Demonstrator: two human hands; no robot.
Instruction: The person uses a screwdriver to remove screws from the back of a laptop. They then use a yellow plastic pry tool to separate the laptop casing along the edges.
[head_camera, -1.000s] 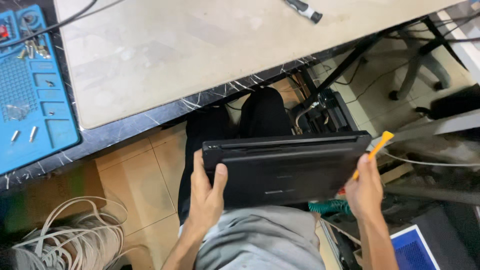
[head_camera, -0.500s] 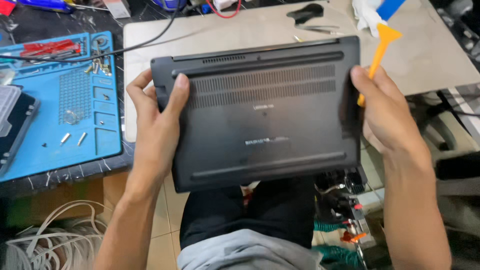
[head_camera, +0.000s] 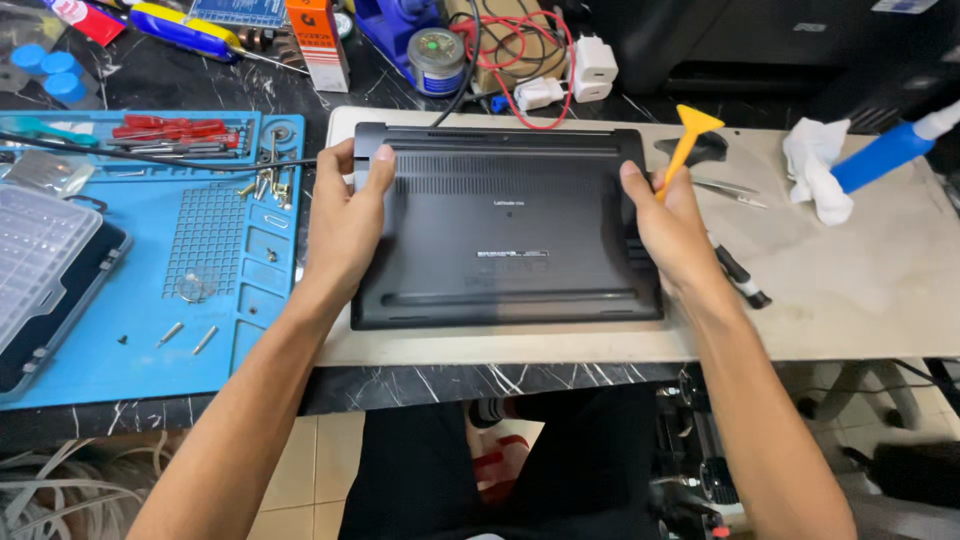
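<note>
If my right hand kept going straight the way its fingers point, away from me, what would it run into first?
Probably the dark oval object just beyond the orange pry tool that the right hand holds beside the laptop; depth is unclear.

Black laptop (head_camera: 505, 225) lies underside up on pale mat (head_camera: 850, 290). Left hand (head_camera: 345, 215) grips left edge; right hand (head_camera: 675, 225) grips right edge, also pinching orange pry tool (head_camera: 688, 140). Blue mat (head_camera: 215, 260) at left.

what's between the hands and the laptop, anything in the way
Nothing visible. The left hand grips the black laptop at its left edge and the right hand at its right, the orange pry tool held clear above it.
</note>
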